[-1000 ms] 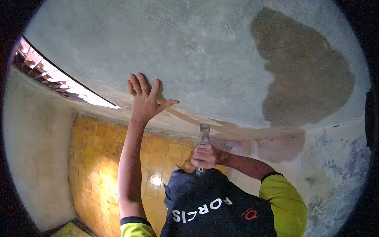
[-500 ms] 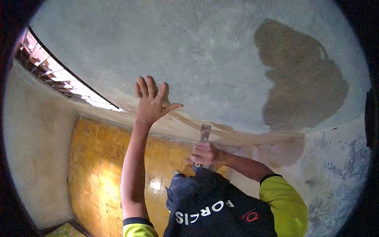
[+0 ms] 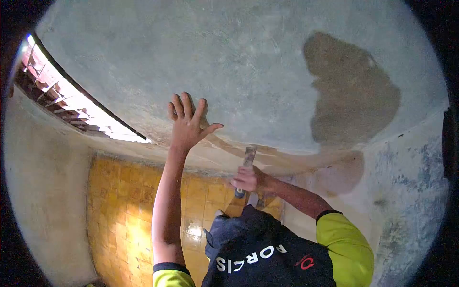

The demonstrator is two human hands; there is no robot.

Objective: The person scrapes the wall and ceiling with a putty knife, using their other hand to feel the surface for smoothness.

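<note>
My left hand (image 3: 185, 125) lies against the grey plastered wall (image 3: 253, 71) with its fingers spread and the thumb pointing right. Lower and to its right, my right hand (image 3: 247, 180) is wrapped round the handle of a putty knife (image 3: 249, 157). The flat metal blade points up from my fist, its tip at a brownish damp-looking streak low on the wall. The butt end of the handle shows below my fingers. A large dark damp patch (image 3: 354, 93) marks the wall at the upper right.
Yellow tiles (image 3: 126, 201) cover the floor below. A barred window opening (image 3: 71, 98) lets in light at the left. The adjoining wall on the right (image 3: 406, 205) has dark, blotchy stains. My black and lime shirt (image 3: 272, 248) fills the bottom of the view.
The view has shifted slightly, so the damp patch appears a little farther left. The putty knife in my right hand sits slightly higher. My left hand stays spread on the wall.
</note>
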